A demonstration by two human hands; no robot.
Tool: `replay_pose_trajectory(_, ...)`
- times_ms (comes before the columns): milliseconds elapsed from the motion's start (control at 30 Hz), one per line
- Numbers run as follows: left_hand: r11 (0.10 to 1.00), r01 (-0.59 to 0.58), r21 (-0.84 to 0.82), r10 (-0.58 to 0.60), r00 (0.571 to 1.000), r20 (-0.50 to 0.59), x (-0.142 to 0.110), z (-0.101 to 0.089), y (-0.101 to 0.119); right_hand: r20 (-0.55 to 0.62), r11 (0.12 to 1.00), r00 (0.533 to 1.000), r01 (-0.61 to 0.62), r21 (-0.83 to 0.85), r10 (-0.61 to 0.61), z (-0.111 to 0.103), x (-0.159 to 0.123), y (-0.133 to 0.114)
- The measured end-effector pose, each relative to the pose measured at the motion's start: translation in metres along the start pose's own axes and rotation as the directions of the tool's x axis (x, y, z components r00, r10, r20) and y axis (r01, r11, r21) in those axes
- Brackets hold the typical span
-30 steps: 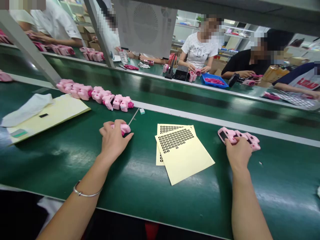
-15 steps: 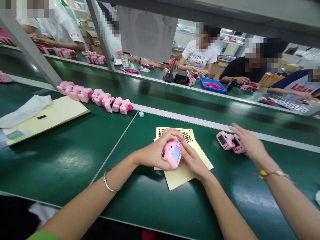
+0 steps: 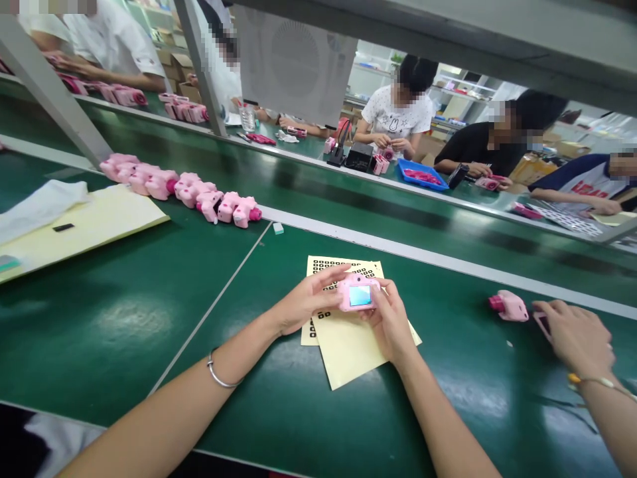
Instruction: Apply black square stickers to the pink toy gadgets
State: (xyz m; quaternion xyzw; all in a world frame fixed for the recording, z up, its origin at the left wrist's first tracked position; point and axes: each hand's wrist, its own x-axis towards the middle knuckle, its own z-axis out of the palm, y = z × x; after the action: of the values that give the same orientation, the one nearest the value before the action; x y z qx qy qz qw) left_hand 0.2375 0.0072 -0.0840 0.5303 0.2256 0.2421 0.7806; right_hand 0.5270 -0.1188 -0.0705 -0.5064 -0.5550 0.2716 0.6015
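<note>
A small pink toy camera [image 3: 359,295] with its screen lit blue is held between my two hands, above the sticker sheets. My left hand [image 3: 311,299] grips its left side with thumb and fingers. On the other side my right hand [image 3: 391,312] holds it, thumb over the edge of the back by the screen. Below lie two overlapping pale yellow sheets [image 3: 351,355] with rows of small black square stickers, partly hidden by my hands.
At right, a co-worker's hand [image 3: 577,335] is on another pink camera, beside a single pink camera [image 3: 510,306]. A row of pink cameras [image 3: 186,189] lines the back left. A yellow pad [image 3: 114,222] with a white cloth [image 3: 44,206] lies left. People work across the bench.
My left hand brought a camera from the left to the middle, where my right hand joined it; its screen now faces me. A co-worker's hand came in and shifted cameras to the right.
</note>
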Motion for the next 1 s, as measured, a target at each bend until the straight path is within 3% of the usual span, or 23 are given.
replay_pose_trajectory(33,0.999,0.011,-0.035,-0.011,1.0,0.002,0.001,0.001,-0.002,-0.052,0.98,0.988,-0.135,0.144,0.144,0.033,-0.001,0.005)
replay_pose_trajectory(100,0.995,0.026,-0.101,-0.026,1.0,0.001,0.002,0.003,-0.005,-0.013,0.957,0.973,-0.224,0.184,0.23,0.092,-0.002,0.018)
replay_pose_trajectory(133,0.991,0.029,-0.13,-0.03,1.0,-0.005,0.003,0.003,-0.007,-0.011,0.941,0.962,-0.263,0.213,0.272,0.113,-0.002,0.025)
replay_pose_trajectory(200,0.986,0.032,-0.166,-0.038,0.999,-0.033,0.004,0.003,-0.009,0.026,0.892,0.934,-0.348,0.29,0.356,0.136,-0.002,0.034)
replay_pose_trajectory(333,0.991,0.021,-0.136,-0.028,0.998,-0.054,0.006,0.002,-0.01,0.071,0.83,0.908,-0.408,0.38,0.413,0.137,-0.001,0.036)
replay_pose_trajectory(433,1.0,-0.019,0.008,0.019,0.999,-0.028,0.006,0.001,-0.01,0.046,0.821,0.893,-0.431,0.375,0.448,0.135,-0.003,0.035)
replay_pose_trajectory(533,0.99,-0.021,0.138,0.014,0.998,0.054,0.003,0.001,-0.01,0.061,0.828,0.88,-0.465,0.314,0.471,0.138,-0.006,0.037)
replay_pose_trajectory(633,0.987,-0.012,0.163,-0.01,0.991,0.131,0.001,0.002,-0.008,0.066,0.85,0.88,-0.473,0.234,0.471,0.139,-0.01,0.035)
replay_pose_trajectory(767,0.98,-0.023,0.199,0.009,0.998,0.069,0.001,0.003,-0.007,0.048,0.854,0.881,-0.469,0.226,0.471,0.14,-0.013,0.028)
replay_pose_trajectory(900,0.979,0.01,0.206,-0.016,1.0,0.027,0.002,0.002,-0.006,0.114,0.847,0.882,-0.471,0.249,0.457,0.148,-0.013,0.021)
replay_pose_trajectory(1000,0.971,0.022,0.237,-0.022,1.0,-0.001,0.002,0.002,-0.005,0.128,0.869,0.892,-0.452,0.202,0.434,0.128,-0.007,0.009)
